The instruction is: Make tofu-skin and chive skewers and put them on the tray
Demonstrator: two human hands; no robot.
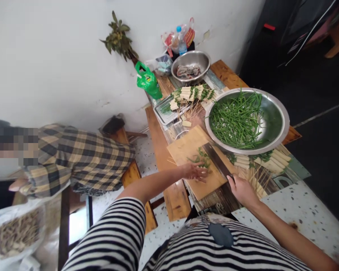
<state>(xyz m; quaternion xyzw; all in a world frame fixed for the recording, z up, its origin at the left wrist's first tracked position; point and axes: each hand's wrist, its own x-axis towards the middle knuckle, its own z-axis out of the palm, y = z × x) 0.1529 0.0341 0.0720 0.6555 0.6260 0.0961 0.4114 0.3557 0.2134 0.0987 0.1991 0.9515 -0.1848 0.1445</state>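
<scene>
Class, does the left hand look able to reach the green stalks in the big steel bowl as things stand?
Probably, though not straight across: the cleaver in the right hand lies between the left hand and the green stalks. Over that, the way looks free, and the steel bowl is uncovered.

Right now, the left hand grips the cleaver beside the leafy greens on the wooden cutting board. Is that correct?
Wrong hand: the head view shows the right hand gripping the cleaver beside the leafy greens on the wooden cutting board.
</scene>
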